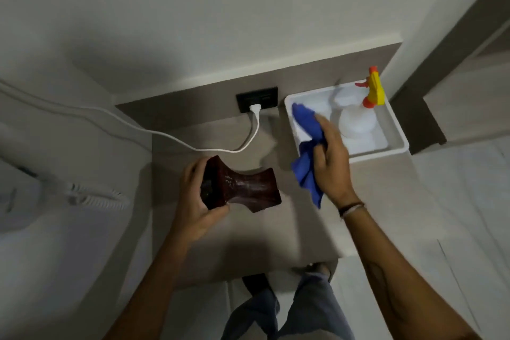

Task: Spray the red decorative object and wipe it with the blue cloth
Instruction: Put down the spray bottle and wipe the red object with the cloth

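A dark red decorative object (245, 188) with a narrow waist lies tilted on its side above the beige nightstand top (248, 234). My left hand (197, 201) grips its wider left end. My right hand (329, 157) holds a blue cloth (307, 152) to the right of the object, apart from it; the cloth hangs down over the front edge of a white tray (397, 132). A translucent spray bottle (358, 121) with a yellow and orange trigger head stands in that tray, untouched.
A white cable (165, 135) runs from a black wall socket (257, 102) across the nightstand to the left. A white corded phone (91, 196) sits at the left on the bed side. My legs and feet show below.
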`<control>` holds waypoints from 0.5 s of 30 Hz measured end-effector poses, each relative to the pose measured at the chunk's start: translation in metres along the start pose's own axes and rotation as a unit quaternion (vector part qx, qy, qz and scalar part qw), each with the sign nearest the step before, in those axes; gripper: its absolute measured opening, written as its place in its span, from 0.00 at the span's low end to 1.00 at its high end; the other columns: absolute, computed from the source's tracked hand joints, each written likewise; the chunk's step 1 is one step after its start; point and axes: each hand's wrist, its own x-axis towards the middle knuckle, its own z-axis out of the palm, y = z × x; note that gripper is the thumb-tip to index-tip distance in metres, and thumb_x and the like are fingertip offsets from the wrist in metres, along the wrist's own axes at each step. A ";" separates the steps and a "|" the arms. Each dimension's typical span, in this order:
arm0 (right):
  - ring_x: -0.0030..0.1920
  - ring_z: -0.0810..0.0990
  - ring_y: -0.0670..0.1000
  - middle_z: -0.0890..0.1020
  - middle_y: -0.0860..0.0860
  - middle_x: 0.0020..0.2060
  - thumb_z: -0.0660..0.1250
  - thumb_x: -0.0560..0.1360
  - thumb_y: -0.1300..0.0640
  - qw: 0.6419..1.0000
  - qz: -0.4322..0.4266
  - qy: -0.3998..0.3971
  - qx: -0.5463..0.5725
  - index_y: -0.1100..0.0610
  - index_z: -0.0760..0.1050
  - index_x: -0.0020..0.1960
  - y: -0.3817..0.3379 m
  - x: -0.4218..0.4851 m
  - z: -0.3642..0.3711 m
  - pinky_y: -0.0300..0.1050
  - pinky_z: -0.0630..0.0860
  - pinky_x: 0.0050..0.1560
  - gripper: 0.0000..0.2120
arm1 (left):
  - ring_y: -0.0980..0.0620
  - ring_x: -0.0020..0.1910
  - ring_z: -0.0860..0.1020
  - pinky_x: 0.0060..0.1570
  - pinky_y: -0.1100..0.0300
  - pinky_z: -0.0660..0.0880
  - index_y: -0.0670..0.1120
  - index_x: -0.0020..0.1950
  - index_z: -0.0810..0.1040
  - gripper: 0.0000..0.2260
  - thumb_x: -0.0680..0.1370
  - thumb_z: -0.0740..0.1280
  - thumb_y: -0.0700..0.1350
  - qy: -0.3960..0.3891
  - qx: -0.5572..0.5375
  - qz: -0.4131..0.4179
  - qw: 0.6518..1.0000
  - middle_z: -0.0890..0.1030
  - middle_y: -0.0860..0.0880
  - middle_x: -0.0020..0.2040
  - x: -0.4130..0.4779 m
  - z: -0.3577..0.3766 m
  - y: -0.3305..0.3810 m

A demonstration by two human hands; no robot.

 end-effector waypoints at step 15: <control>0.89 0.46 0.50 0.49 0.45 0.88 0.55 0.80 0.76 0.970 -0.043 -0.240 0.012 0.49 0.49 0.88 -0.049 -0.111 0.125 0.53 0.48 0.88 0.42 | 0.64 0.67 0.76 0.69 0.60 0.75 0.57 0.70 0.74 0.36 0.62 0.76 0.50 0.013 -0.023 0.033 0.999 0.76 0.49 0.65 -0.009 -0.004 -0.013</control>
